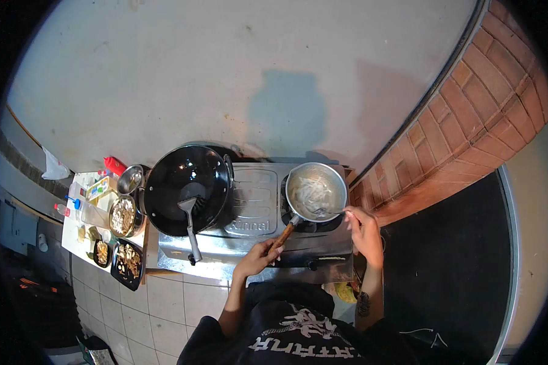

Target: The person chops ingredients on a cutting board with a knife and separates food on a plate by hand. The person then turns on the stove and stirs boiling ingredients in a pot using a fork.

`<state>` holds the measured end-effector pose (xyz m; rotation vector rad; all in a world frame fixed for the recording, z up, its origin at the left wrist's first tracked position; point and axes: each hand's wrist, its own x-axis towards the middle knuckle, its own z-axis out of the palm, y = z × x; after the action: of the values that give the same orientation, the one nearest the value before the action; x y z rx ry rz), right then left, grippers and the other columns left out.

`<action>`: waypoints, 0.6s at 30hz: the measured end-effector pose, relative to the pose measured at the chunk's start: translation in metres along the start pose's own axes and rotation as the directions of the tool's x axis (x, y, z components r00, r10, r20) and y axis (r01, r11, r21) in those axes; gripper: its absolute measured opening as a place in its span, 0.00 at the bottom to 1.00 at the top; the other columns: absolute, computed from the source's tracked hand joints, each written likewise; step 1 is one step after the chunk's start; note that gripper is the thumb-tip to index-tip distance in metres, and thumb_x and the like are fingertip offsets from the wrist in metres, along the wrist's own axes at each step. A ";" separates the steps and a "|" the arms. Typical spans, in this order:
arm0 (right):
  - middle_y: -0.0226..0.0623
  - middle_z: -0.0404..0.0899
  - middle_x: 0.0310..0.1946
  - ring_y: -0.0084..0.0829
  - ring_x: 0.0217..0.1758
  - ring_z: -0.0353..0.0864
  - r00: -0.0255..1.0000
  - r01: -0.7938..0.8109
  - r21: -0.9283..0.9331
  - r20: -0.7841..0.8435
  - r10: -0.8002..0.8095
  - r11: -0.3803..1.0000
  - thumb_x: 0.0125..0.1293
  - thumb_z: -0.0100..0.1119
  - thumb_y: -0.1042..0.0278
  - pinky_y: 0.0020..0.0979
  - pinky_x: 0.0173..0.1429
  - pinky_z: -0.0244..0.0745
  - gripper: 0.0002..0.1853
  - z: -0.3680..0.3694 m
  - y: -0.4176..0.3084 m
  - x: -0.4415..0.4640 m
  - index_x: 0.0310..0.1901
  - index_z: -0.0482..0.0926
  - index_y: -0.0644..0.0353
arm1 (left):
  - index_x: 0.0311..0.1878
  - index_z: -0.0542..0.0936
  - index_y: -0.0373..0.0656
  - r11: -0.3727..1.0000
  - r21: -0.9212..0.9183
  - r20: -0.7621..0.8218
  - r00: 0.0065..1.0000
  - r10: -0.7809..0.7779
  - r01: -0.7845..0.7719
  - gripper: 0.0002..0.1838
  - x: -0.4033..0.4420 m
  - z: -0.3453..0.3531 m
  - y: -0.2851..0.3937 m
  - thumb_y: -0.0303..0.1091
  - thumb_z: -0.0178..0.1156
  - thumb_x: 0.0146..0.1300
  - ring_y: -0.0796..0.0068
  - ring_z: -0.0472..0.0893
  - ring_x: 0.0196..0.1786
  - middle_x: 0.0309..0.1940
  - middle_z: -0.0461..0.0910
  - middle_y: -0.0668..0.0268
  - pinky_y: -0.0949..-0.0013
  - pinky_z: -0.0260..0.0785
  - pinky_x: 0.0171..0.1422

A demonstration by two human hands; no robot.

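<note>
A silver saucepan [290, 182] stands on the right burner of the stove, with pale whitish strips [313, 193] in liquid inside it. My left hand [260, 258] is wrapped round the saucepan's wooden handle [284, 235]. Between the fingers of my right hand [363, 231] is a thin metal utensil [332, 211] that reaches over the rim into the saucepan; whether it is a fork or a spoon I cannot tell. On the left burner sits a black wok [170, 182], and a grey slotted spatula [190, 224] leans in it with its handle over the front rim.
The two-burner stove [256, 201] backs onto a pale wall. Left of it, a white table [73, 238] carries a bowl of sliced food [123, 216], a black tray of pieces [129, 263], a metal bowl [131, 179] and a red bottle [114, 165]. Brickwork [444, 134] rises at the right.
</note>
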<state>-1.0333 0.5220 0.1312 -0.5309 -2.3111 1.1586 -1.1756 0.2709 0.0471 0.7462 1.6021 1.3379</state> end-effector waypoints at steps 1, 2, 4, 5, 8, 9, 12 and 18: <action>0.37 0.76 0.26 0.22 0.25 0.72 1.000 -0.002 0.000 -0.002 0.002 1.000 0.66 0.51 0.78 0.24 0.30 0.68 0.08 -0.002 0.002 0.000 0.42 0.78 0.70 | 0.52 0.73 0.37 1.000 0.023 0.004 1.000 -0.013 0.013 0.18 0.001 -0.001 0.000 0.43 0.55 0.69 0.85 0.70 0.28 0.26 0.73 0.73 0.79 0.64 0.33; 0.37 0.76 0.26 0.22 0.24 0.73 0.998 -0.017 -0.032 -0.055 0.015 0.999 0.66 0.51 0.78 0.25 0.30 0.68 0.08 -0.004 0.003 0.001 0.42 0.78 0.71 | 0.50 0.74 0.38 0.999 0.046 0.007 1.000 -0.026 0.026 0.17 0.001 -0.001 -0.001 0.43 0.55 0.69 0.86 0.70 0.28 0.26 0.73 0.74 0.79 0.64 0.33; 0.39 0.77 0.26 0.23 0.24 0.73 0.992 -0.005 -0.085 -0.128 -0.006 0.996 0.67 0.50 0.78 0.26 0.30 0.68 0.09 -0.005 0.009 0.006 0.42 0.79 0.71 | 0.50 0.74 0.37 0.998 0.042 0.007 0.999 -0.036 0.036 0.18 0.001 -0.001 -0.003 0.43 0.55 0.69 0.84 0.71 0.29 0.26 0.74 0.72 0.77 0.66 0.34; 0.39 0.77 0.26 0.23 0.24 0.73 0.992 -0.004 -0.085 -0.127 -0.007 0.996 0.67 0.50 0.78 0.26 0.30 0.68 0.09 -0.001 0.012 0.009 0.42 0.79 0.71 | 0.50 0.74 0.36 0.998 0.038 0.005 0.999 -0.046 0.046 0.19 0.001 -0.001 -0.004 0.44 0.54 0.70 0.82 0.72 0.30 0.27 0.75 0.70 0.75 0.67 0.36; 0.47 0.78 0.26 0.36 0.25 0.78 0.974 -0.043 -0.047 -0.224 0.032 0.998 0.65 0.51 0.76 0.33 0.31 0.70 0.09 0.015 0.019 0.017 0.42 0.79 0.69 | 0.50 0.74 0.36 0.998 0.030 -0.002 0.998 -0.057 0.058 0.19 0.000 0.000 0.000 0.44 0.54 0.70 0.82 0.72 0.30 0.27 0.75 0.70 0.75 0.67 0.36; 0.48 0.79 0.27 0.37 0.25 0.78 0.973 -0.027 -0.042 -0.228 0.016 0.999 0.65 0.51 0.76 0.33 0.31 0.70 0.09 0.021 0.023 0.019 0.43 0.79 0.69 | 0.50 0.74 0.36 0.998 0.031 -0.002 0.998 -0.056 0.056 0.19 0.000 -0.001 0.001 0.44 0.54 0.70 0.82 0.72 0.30 0.27 0.75 0.70 0.75 0.67 0.36; 0.43 0.79 0.28 0.30 0.26 0.76 0.980 0.039 -0.044 -0.193 -0.047 0.998 0.67 0.51 0.76 0.29 0.31 0.69 0.10 0.033 0.027 0.019 0.44 0.79 0.70 | 0.50 0.74 0.36 0.998 0.030 0.006 0.999 -0.047 0.047 0.19 0.000 -0.001 0.002 0.44 0.54 0.69 0.82 0.72 0.30 0.27 0.75 0.70 0.76 0.67 0.36; 0.36 0.79 0.28 0.22 0.25 0.73 0.999 0.028 0.022 -0.016 -0.028 0.999 0.67 0.52 0.76 0.24 0.31 0.68 0.09 0.017 0.005 0.006 0.45 0.79 0.69 | 0.50 0.75 0.37 0.997 0.061 -0.008 0.999 -0.037 0.037 0.18 0.000 0.000 0.001 0.44 0.54 0.69 0.83 0.72 0.29 0.27 0.75 0.71 0.76 0.67 0.36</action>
<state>-1.0477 0.5176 0.1196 -0.4960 -2.2825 1.1623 -1.1760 0.2710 0.0480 0.7459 1.6607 1.2711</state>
